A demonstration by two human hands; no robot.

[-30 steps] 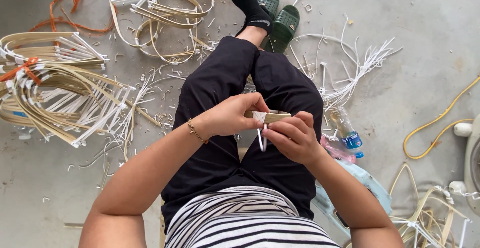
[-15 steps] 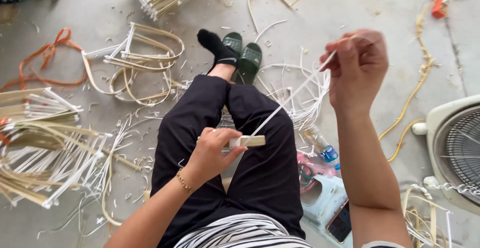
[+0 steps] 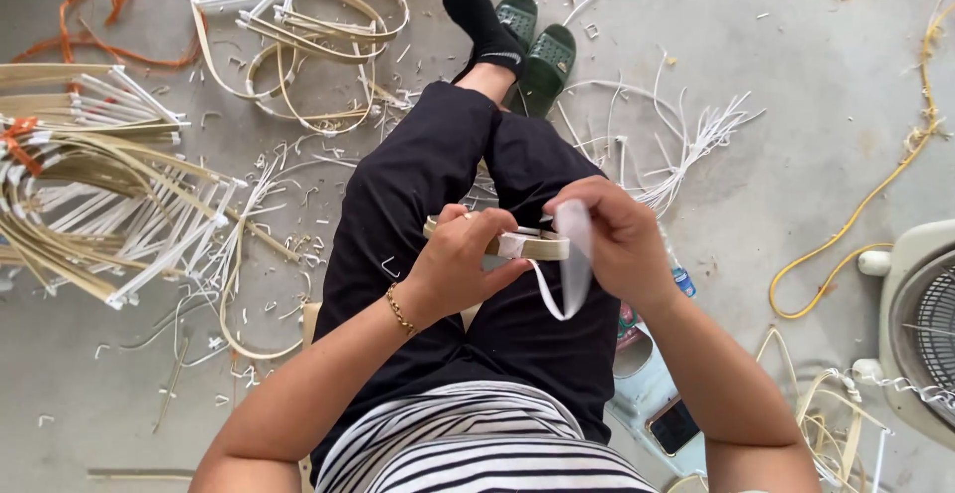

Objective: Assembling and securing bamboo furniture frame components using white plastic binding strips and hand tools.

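White plastic strip (image 3: 559,289) loops down over the person's lap, its upper end pinched in the right hand (image 3: 615,244), whose fingers are closed on it near the thumb. Just beside it, the left hand (image 3: 463,259) is clenched around a short pale cane piece (image 3: 517,245), thumb on top and fingers curled beneath, holding it level above the thighs; the strip meets this piece at its right end, and the two hands nearly touch there. A thin gold bracelet (image 3: 400,310) sits on the left wrist. Beneath the hands lie black trousers (image 3: 418,175) and, nearer the camera, a black-and-white striped shirt (image 3: 477,448). One foot in a black sock (image 3: 477,13) rests beside a pair of green slippers (image 3: 537,50) on the grey concrete floor (image 3: 816,85). To the left lies a heap of cane bundles with white-wrapped ends (image 3: 109,195), with short offcuts scattered around it. Loose white strips (image 3: 686,140) spread to the right of the knees, a yellow cord (image 3: 875,195) curves further right, and a pale fan (image 3: 920,324) stands at the right edge.
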